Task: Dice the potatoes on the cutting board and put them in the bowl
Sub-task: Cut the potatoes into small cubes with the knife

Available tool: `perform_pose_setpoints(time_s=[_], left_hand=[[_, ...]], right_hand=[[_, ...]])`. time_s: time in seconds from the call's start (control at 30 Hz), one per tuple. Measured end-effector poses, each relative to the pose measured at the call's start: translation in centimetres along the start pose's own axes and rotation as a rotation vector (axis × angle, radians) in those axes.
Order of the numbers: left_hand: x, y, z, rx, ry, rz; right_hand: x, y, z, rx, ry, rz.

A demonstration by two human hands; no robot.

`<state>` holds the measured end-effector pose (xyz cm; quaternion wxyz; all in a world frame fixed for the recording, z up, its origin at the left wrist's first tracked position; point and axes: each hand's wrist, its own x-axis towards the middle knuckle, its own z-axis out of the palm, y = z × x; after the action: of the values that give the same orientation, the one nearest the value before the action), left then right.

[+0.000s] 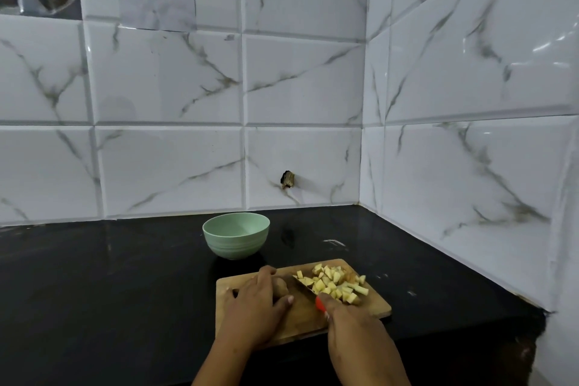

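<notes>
Your bare left hand (255,307) and bare right hand (354,323) show at lower centre, forearms uncovered down to the frame's bottom edge.

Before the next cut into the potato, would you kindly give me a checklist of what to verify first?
1. Left hand holds the potato down on the board: ok.
2. Right hand grips the knife by its red handle: ok.
3. Left fingertips clear of the blade: cannot tell; the hand hides where they lie, and the blade is close beside the potato.
4. Diced pile sits wholly on the board, right of the blade: ok.
5. Bowl stands upright beyond the board, with no dice visible inside: ok.
</notes>
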<state>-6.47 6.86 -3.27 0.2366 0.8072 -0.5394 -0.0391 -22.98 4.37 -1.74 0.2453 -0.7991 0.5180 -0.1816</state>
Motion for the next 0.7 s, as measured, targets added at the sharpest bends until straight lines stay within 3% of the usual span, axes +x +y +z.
perform_pose_setpoints(time_s=[0.23,0.3,0.4,0.7], left_hand=[[-0.3,-0.1,0.1,-0.005,0.050,0.016],[-0.4,-0.1,0.1,-0.004,0.055,0.019],[-0.4,-0.1,0.1,0.003,0.056,0.023],[-0.4,0.1,0.0,0.015,0.065,0.019]], right_hand=[[-2.0,1.0,-0.1,0.009,-0.043,-0.112],[-2.4,1.2,-0.1,-0.102,-0.010,-0.147],[-2.5,0.6,-0.3,-0.091,0.104,-0.169],[-3.1,1.1,0.0,-0.103,0.208,-0.208]])
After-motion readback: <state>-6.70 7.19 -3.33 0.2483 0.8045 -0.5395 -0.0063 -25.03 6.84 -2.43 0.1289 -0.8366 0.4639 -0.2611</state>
